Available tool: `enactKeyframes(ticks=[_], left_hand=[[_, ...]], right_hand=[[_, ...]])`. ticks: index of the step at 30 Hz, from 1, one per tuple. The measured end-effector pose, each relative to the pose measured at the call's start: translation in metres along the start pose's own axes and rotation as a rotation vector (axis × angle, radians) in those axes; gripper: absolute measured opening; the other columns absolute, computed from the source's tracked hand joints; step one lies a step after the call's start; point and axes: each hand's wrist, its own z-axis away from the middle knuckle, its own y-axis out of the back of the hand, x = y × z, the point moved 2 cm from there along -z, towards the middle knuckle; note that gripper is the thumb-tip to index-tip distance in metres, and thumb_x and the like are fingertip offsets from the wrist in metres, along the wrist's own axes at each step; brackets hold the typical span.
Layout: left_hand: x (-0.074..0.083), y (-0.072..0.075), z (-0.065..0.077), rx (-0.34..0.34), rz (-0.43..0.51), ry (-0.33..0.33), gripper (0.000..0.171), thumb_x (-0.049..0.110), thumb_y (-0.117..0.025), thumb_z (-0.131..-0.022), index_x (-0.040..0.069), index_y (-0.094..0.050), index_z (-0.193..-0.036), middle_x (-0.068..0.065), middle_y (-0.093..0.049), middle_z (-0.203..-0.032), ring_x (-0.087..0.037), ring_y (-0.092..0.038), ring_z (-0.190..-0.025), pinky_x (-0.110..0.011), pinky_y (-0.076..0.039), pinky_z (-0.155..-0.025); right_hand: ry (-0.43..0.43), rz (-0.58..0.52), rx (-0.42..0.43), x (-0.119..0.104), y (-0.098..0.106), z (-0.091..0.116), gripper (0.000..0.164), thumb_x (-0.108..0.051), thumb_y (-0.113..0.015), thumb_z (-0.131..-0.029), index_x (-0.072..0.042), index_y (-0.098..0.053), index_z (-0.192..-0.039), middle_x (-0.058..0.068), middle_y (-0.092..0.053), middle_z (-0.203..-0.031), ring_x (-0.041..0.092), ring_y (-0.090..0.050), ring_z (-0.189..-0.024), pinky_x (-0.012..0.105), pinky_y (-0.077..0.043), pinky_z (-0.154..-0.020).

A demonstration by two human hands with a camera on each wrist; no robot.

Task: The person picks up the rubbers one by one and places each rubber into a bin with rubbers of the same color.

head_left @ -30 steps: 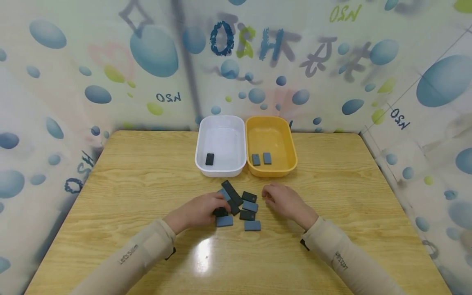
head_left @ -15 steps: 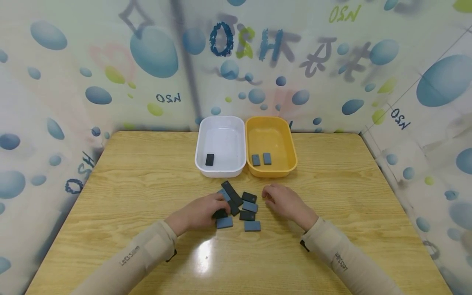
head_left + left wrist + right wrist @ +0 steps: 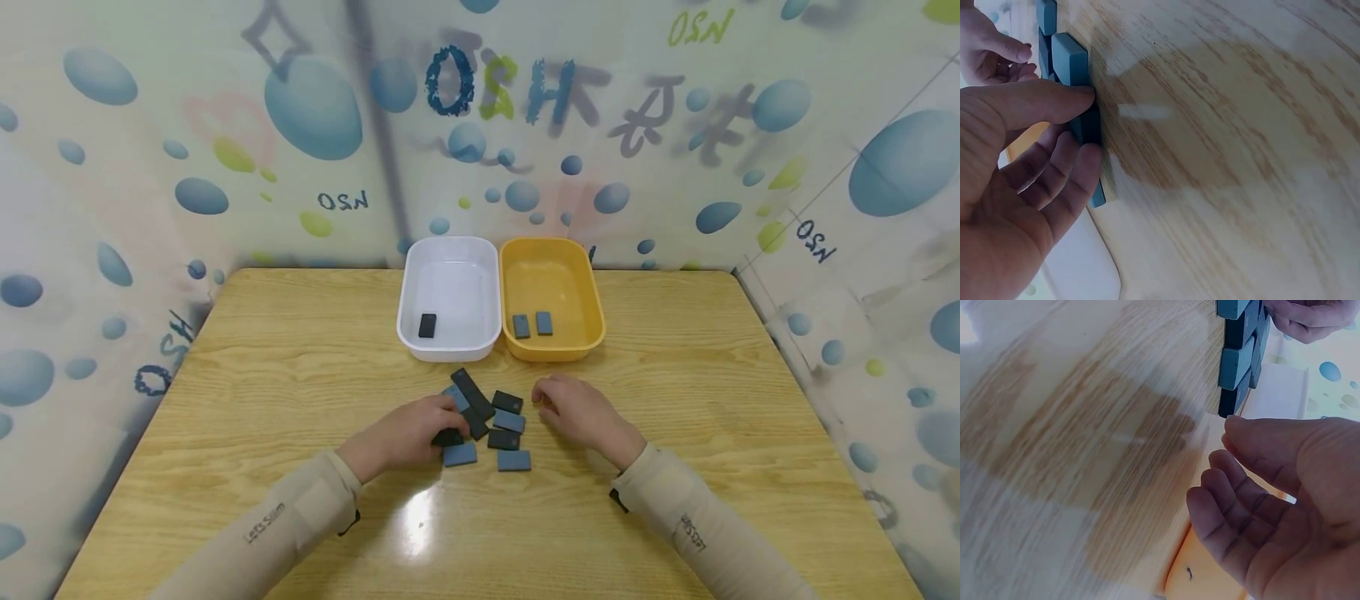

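Observation:
Several flat rectangular blocks, black and blue-grey, lie in a loose cluster mid-table. My left hand is at the cluster's left side, pinching a black block between thumb and fingers; in the head view it partly covers that block. Just in front of it lies a blue-grey block. Another blue-grey block lies to the right, below a black block. My right hand rests right of the cluster, fingers loosely curled around nothing, its thumb near a black block.
Behind the cluster, a white bin holds one black block. Touching its right side, a yellow bin holds two blue-grey blocks. The wooden table meets a patterned wall cloth at the back.
The blue-grey block in front of my left hand has shifted slightly to the right. My left hand stays at the black block, and my right hand has hardly moved.

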Motion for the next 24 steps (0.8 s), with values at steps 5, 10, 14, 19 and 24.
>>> enactKeyframes(ticks=[5, 10, 14, 19, 24], left_hand=[[0.0001, -0.0002, -0.0011, -0.018, 0.002, 0.017, 0.034, 0.001, -0.073, -0.075, 0.017, -0.072, -0.106, -0.001, -0.063, -0.105, -0.016, -0.061, -0.097, -0.033, -0.053, -0.089], [0.0011, 0.0005, -0.0015, -0.033, 0.017, 0.029, 0.033, 0.002, -0.074, -0.076, 0.017, -0.072, -0.104, -0.002, -0.063, -0.106, -0.017, -0.061, -0.097, -0.034, -0.054, -0.089], [0.0008, 0.0002, -0.0012, -0.025, 0.022, 0.023, 0.032, 0.002, -0.074, -0.074, 0.017, -0.071, -0.102, -0.002, -0.062, -0.104, -0.017, -0.062, -0.095, -0.033, -0.054, -0.086], [0.0005, 0.0002, 0.0013, -0.009, 0.034, 0.029, 0.034, 0.000, -0.071, -0.073, 0.017, -0.071, -0.102, -0.001, -0.062, -0.102, -0.017, -0.061, -0.095, -0.033, -0.054, -0.085], [0.0013, 0.0025, 0.0038, 0.004, 0.061, 0.030, 0.037, -0.003, -0.068, -0.071, 0.018, -0.071, -0.101, -0.001, -0.063, -0.102, -0.016, -0.061, -0.096, -0.034, -0.054, -0.087]], right_hand=[[-0.005, -0.002, -0.004, 0.0002, 0.0007, 0.0000, 0.010, -0.012, -0.067, -0.089, -0.013, -0.066, -0.099, 0.000, -0.059, -0.088, 0.013, -0.052, -0.076, 0.032, -0.048, -0.071], [-0.008, -0.007, -0.004, 0.0003, 0.0009, -0.0009, 0.010, -0.012, -0.067, -0.090, -0.013, -0.065, -0.100, -0.001, -0.059, -0.087, 0.012, -0.052, -0.076, 0.032, -0.048, -0.070], [-0.008, -0.006, 0.004, 0.0012, 0.0007, -0.0003, 0.011, -0.013, -0.068, -0.089, -0.014, -0.066, -0.100, -0.002, -0.059, -0.087, 0.012, -0.051, -0.076, 0.032, -0.048, -0.070], [-0.005, -0.003, 0.006, 0.0016, 0.0012, 0.0006, 0.011, -0.013, -0.069, -0.089, -0.014, -0.066, -0.099, -0.001, -0.060, -0.088, 0.012, -0.053, -0.077, 0.033, -0.049, -0.071], [0.009, 0.007, 0.011, 0.0026, 0.0027, 0.0014, 0.011, -0.013, -0.068, -0.089, -0.013, -0.066, -0.100, -0.001, -0.061, -0.087, 0.012, -0.054, -0.077, 0.033, -0.049, -0.071]])
